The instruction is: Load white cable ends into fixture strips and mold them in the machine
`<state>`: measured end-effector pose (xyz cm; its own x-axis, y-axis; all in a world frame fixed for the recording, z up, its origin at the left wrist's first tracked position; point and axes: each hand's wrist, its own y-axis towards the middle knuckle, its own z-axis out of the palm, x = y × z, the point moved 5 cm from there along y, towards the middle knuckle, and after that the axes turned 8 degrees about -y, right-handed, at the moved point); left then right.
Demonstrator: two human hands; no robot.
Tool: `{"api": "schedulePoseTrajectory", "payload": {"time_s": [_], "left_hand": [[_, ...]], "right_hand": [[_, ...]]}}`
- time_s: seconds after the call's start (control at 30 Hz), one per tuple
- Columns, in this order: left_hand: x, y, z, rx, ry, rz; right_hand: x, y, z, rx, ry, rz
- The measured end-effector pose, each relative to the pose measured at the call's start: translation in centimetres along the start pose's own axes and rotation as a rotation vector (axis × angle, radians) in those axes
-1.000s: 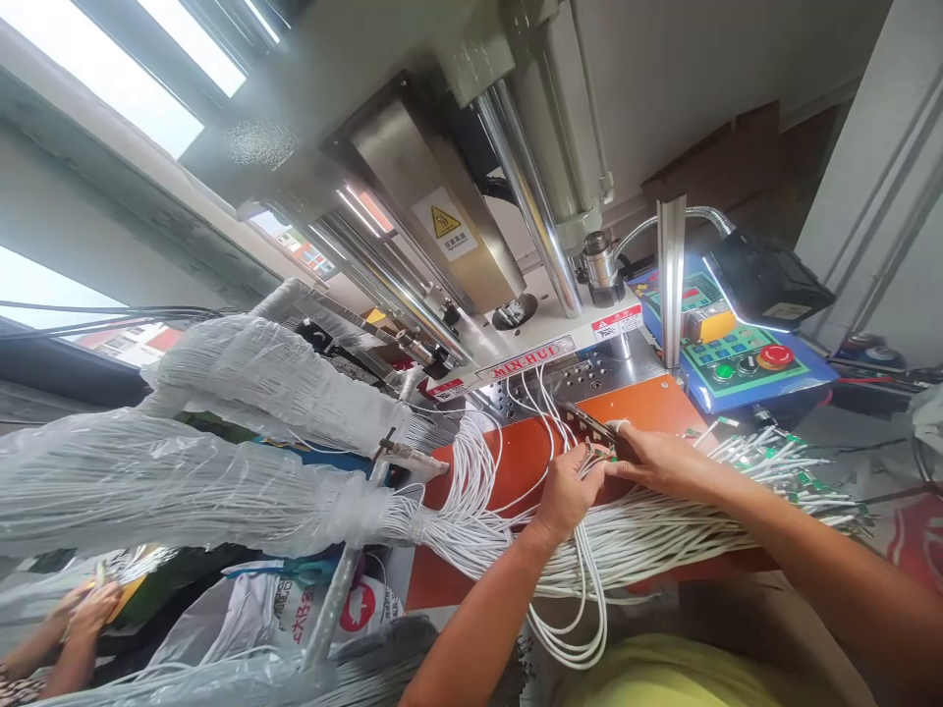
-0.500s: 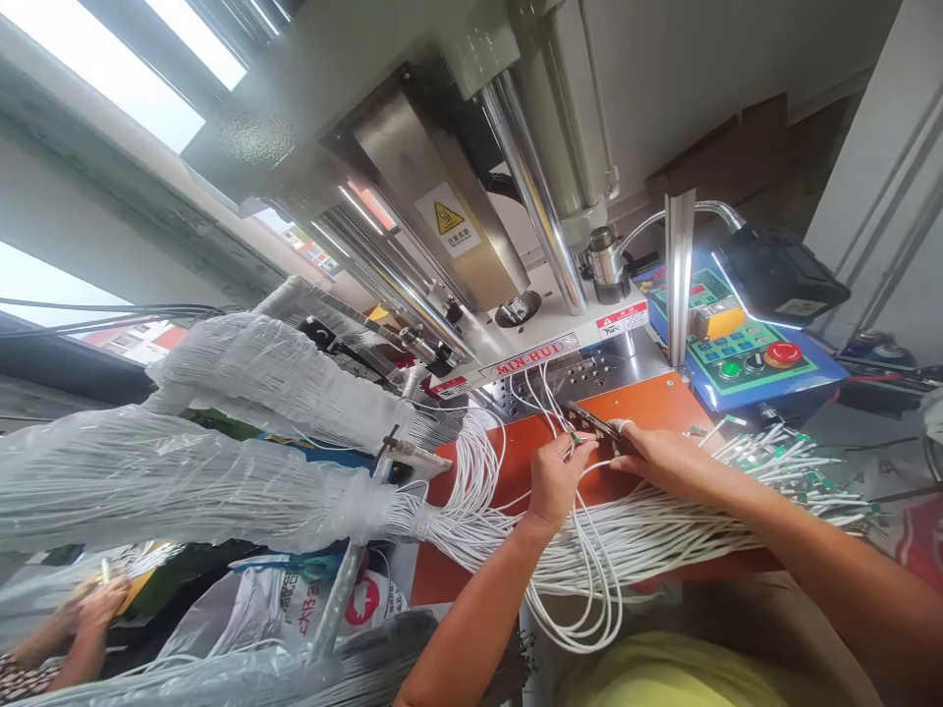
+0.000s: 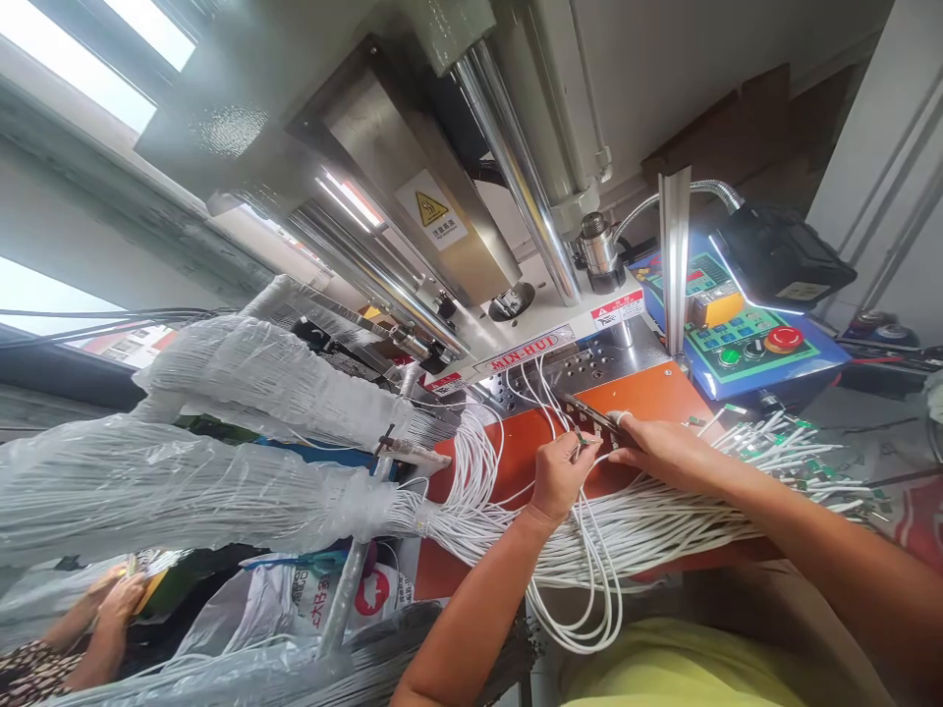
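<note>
My left hand [image 3: 561, 476] is closed in a pinch on a white cable's end, where a small green circuit board [image 3: 582, 439] shows at the fingertips. To its right, my right hand [image 3: 655, 450] grips the near end of a narrow dark metal bar [image 3: 589, 415] with small pieces along its edge. The bar slants over an orange work surface [image 3: 648, 393], and the board is close beside it. Loops of white cable [image 3: 582, 628] hang below my left hand. Several white cables [image 3: 543, 388] run from under the press [image 3: 508, 355] towards my hands.
A thick bundle of white cables [image 3: 678, 516] crosses the surface; green boards [image 3: 796, 457] tip its right ends. Plastic-wrapped bundles [image 3: 243, 491] rest on a frame at left. A control panel [image 3: 758, 344] and a lamp [image 3: 785, 260] stand right. Another person's hands [image 3: 114, 599] work at lower left.
The camera view has shifted slightly. My left hand holds the cable end close to the bar as before, and my right hand keeps its grip. The other person's hands have moved a little right.
</note>
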<state>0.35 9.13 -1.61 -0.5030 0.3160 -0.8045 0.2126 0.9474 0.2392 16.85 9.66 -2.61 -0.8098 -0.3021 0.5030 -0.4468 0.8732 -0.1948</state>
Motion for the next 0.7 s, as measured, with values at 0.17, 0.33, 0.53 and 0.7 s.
{"api": "schedulePoseTrajectory", "payload": {"time_s": [0.17,0.33,0.53,0.7], "left_hand": [[0.6,0.1,0.3,0.026,0.038,-0.024],[0.8,0.1,0.6,0.003,0.017,-0.044],[0.5,0.7,0.2,0.002,-0.091,-0.15],[0.7,0.6,-1.0,0.033,-0.232,-0.297]], "right_hand": [[0.0,-0.1,-0.1,0.011,-0.003,0.014],[0.0,0.1,0.2,-0.006,0.048,0.0],[-0.2,0.3,0.4,-0.025,-0.019,0.021],[-0.3,0.2,0.2,-0.035,0.012,0.02]]}}
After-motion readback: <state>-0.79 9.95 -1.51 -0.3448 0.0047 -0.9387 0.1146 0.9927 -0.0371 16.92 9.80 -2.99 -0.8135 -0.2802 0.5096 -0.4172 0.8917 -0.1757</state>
